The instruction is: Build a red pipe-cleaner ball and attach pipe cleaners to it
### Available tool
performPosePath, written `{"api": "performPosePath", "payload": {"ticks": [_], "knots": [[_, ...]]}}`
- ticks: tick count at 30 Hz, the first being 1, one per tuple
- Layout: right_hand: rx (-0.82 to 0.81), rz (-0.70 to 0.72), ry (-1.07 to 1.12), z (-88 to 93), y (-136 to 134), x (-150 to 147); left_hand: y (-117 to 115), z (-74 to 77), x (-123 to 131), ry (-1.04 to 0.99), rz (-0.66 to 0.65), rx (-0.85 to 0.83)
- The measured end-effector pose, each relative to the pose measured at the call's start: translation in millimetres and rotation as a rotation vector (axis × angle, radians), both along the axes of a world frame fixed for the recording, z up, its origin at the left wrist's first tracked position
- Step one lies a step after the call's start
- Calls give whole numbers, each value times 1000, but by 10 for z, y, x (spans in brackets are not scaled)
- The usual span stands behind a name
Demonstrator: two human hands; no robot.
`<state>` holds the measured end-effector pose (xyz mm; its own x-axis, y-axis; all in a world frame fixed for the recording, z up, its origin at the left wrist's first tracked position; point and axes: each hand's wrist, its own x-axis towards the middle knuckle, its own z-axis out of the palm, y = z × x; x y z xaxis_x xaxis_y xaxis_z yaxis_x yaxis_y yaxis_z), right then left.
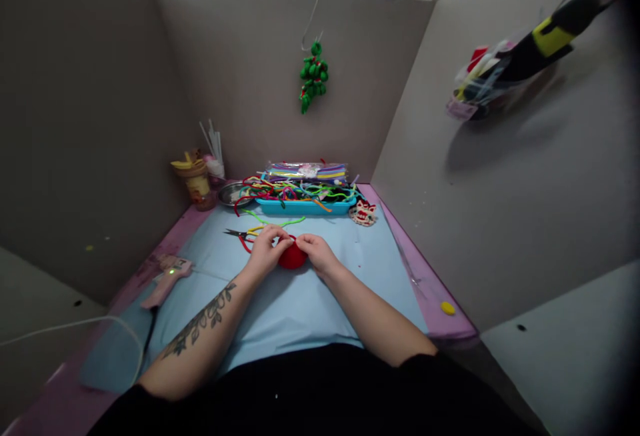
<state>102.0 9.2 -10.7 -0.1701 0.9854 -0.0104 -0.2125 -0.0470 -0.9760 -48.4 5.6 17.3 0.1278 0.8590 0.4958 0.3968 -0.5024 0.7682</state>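
Note:
Between my two hands is a rounded red pipe-cleaner piece (293,258), held just above the blue sheet (300,309). My left hand (269,247) pinches its upper left edge with thumb and forefinger. Opposite it, my right hand (316,251) pinches the upper right edge; both hands' fingertips hide part of the rim. Close to my left hand lie scissors (239,232) with dark blades, and a loose red pipe cleaner (245,244) runs partly under that hand. A light green pipe cleaner (295,221) lies just beyond my fingers.
A blue tray (305,207) heaped with coloured pipe cleaners stands at the back, beside a metal dish (231,194) and a jar (199,189). A pink glue gun (169,279) rests left; a yellow disc (447,308) lies right. Grey panels (280,89) enclose three sides.

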Motion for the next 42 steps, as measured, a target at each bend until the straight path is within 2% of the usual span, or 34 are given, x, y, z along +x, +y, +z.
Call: {"api": "performPosePath", "payload": {"ticks": [7, 13, 19, 24, 29, 33, 38, 40, 42], "knots": [[48, -27, -40, -5, 5, -32, 80, -139, -12, -162, 58, -234], [-8, 59, -61, 17, -7, 17, 62, -145, 15, -412, -113, -524], [-25, 55, -78, 24, -22, 21, 71, -158, 26, -383, -89, -486], [-47, 51, -66, 27, -25, -1, 86, -177, 31, -450, -105, -495], [-39, 63, -67, 70, -49, -3, 70, -147, 47, -608, -152, -656], [25, 70, -126, 118, -85, 29, 60, -123, 35, -602, -177, -753], [48, 141, -121, 167, -87, 104, 41, -44, -39, -586, -255, -699], [70, 158, -106, 177, -74, 124, 42, -17, -68, -621, -308, -688], [100, 162, -75, 179, -64, 133, 53, -9, -84, -691, -305, -677]]}}
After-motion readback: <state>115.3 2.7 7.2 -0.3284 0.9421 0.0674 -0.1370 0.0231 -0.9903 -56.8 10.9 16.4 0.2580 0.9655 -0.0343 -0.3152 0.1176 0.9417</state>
